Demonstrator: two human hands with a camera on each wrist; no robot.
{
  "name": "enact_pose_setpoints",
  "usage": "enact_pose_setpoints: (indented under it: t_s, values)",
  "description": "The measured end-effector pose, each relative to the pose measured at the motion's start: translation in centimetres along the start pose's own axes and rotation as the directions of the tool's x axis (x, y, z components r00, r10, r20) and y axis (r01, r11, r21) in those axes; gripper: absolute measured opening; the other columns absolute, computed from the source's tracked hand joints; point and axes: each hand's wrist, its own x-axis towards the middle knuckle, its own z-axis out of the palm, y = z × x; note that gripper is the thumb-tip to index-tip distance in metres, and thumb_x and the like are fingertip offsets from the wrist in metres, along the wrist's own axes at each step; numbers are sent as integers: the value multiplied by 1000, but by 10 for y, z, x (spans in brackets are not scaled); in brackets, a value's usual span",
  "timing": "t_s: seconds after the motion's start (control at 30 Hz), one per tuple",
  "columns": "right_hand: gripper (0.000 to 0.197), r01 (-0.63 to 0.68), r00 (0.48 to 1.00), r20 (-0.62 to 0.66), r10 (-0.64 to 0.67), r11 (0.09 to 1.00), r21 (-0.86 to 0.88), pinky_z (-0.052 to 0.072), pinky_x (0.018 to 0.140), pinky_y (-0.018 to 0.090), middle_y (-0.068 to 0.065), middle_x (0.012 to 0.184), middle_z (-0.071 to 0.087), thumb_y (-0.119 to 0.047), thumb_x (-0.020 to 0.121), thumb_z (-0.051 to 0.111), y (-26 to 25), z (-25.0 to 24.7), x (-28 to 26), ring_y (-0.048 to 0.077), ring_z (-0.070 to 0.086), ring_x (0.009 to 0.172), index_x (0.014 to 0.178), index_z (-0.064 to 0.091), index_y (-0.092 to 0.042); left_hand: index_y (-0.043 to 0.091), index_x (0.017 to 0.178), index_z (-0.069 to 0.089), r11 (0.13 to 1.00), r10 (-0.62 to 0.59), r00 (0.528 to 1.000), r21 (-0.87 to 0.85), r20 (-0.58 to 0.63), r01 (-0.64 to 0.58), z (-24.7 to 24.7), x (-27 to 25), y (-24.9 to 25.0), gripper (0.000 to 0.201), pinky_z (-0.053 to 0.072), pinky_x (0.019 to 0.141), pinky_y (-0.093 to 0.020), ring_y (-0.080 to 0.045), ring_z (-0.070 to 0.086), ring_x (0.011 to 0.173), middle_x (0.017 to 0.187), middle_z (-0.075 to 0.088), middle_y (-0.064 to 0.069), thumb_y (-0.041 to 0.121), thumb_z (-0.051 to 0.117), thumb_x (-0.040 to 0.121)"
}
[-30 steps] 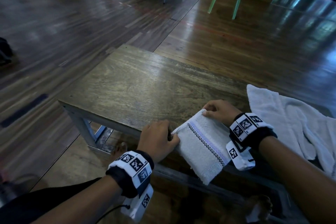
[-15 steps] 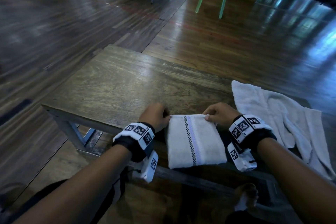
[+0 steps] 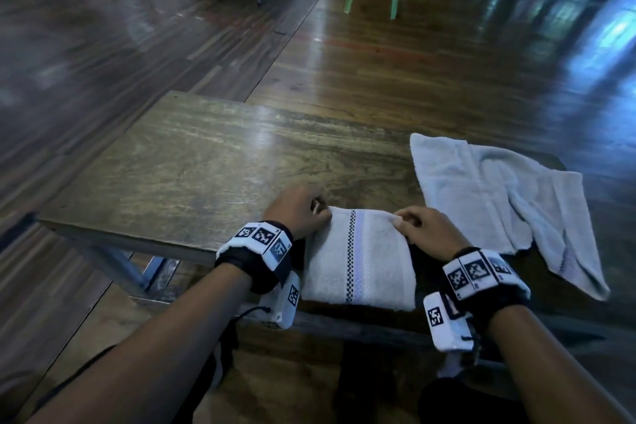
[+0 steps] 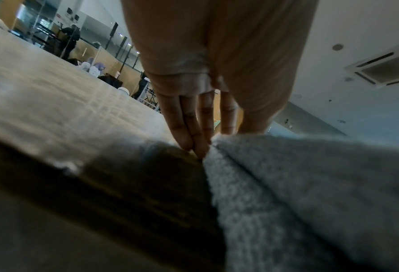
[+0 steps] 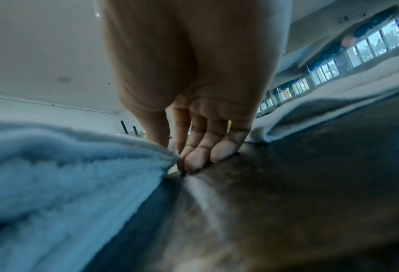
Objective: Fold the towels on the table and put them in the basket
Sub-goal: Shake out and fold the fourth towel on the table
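**Folded towel sits at the table's near edge, with a slip the main risk**

Glossy wooden floorboards surround the low brown wooden table [image 3: 179, 162], where the folded white terry towel with a checked black stripe [image 3: 358, 262] lies against the near edge, its front fold level with the rim or just over it. The left hand [image 3: 299, 210] pinches the far left corner, thumb on top and fingers tucked beside the cloth in the left wrist view. The right hand [image 3: 423, 234] pinches the far right corner the same way. 1 more towel, the loose crumpled white towel [image 3: 499, 203], lies just to the right, partly hanging off the near side.

Both grips are on the far corners only, so the layers underneath are held by nothing. Lifting from here could let the lower folds drop open. Dragging toward the body could tip the bundle off the rim. No basket shows near the table, so the carry may be long, and a 2-corner pinch would likely sag on the way.
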Motion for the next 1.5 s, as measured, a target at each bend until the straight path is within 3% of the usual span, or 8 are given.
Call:
enact_pose_setpoints:
  t_s: [0.13, 0.37, 0.63, 0.8, 0.97, 1.13, 1.37, 1.5]
  values:
    - [30, 22, 999, 33, -25, 997, 74, 44, 83, 24, 2, 102, 65, -27, 87, 63, -3, -7, 1, 15, 60, 96, 115, 62, -15, 7, 89, 68, 1000, -5, 1000, 3, -11, 5, -2, 2, -1, 16, 51, 77, -34, -22, 62, 84, 91, 68, -9, 22, 63, 86]
    - [16, 78, 996, -43, -74, 993, 90, 42, 67, 16, 2, 88, 63, -16, 81, 69, -11, -7, 2, 12, 58, 83, 95, 61, -18, 6, 94, 62, 995, -97, 995, -19, 11, 98, -5, 5, -4, 17, 45, 72, -30, -22, 57, 85, 96, 65, -11, 21, 57, 89]
    - [14, 230, 971, -73, -228, 973, 21, 49, 87, 40, -11, 93, 64, -15, 77, 72, -3, -9, 2, 11, 59, 94, 74, 61, -23, 14, 106, 64, 985, 113, 992, 123, 52, -119, 2, 3, 8, 19, 43, 81, -25, -14, 52, 94, 104, 58, 0, 19, 58, 88]
    - [7, 235, 971, -67, -231, 970, 65, 53, 83, 39, -6, 86, 69, -14, 80, 70, -2, -7, 8, 10, 63, 86, 78, 64, -17, 10, 90, 67, 983, 47, 998, 175, 36, -52, 7, 11, 6, 10, 39, 73, -22, -17, 56, 86, 95, 65, -6, 13, 58, 88]
    - [7, 243, 965, -119, -233, 967, 75, 45, 69, 22, -5, 81, 65, -11, 83, 67, -7, -5, 11, 9, 60, 79, 80, 60, -14, 5, 90, 62, 996, 28, 1000, 87, -3, -28, 5, 10, 2, 8, 45, 74, -25, -21, 58, 86, 94, 65, -10, 9, 56, 88]
    - [14, 250, 962, -115, -246, 968, 22, 51, 74, 33, -2, 80, 67, -11, 83, 65, -9, -3, 13, 14, 62, 79, 80, 61, -24, 8, 91, 60, 997, 16, 1000, 71, -2, -16, 5, 8, 2, 8, 45, 75, -26, -20, 56, 87, 92, 61, -4, 6, 53, 87]
    - [24, 267, 940, -84, -331, 867, -421, 43, 81, 31, 3, 111, 52, -28, 93, 50, -22, 4, -6, 20, 51, 100, 101, 69, -15, 15, 117, 56, 933, 155, 988, 330, -10, -143, 10, -16, 34, 29, 37, 97, -34, -22, 53, 112, 125, 55, -2, 10, 46, 90]
    - [39, 216, 969, 9, -249, 822, -526, 38, 97, 38, 3, 127, 47, -36, 98, 36, -31, 13, -23, 21, 41, 117, 116, 61, -12, 10, 142, 31, 919, 30, 990, 387, 138, -81, 32, -40, 47, 48, 17, 114, -39, -21, 27, 139, 152, 29, -6, 29, 29, 98]
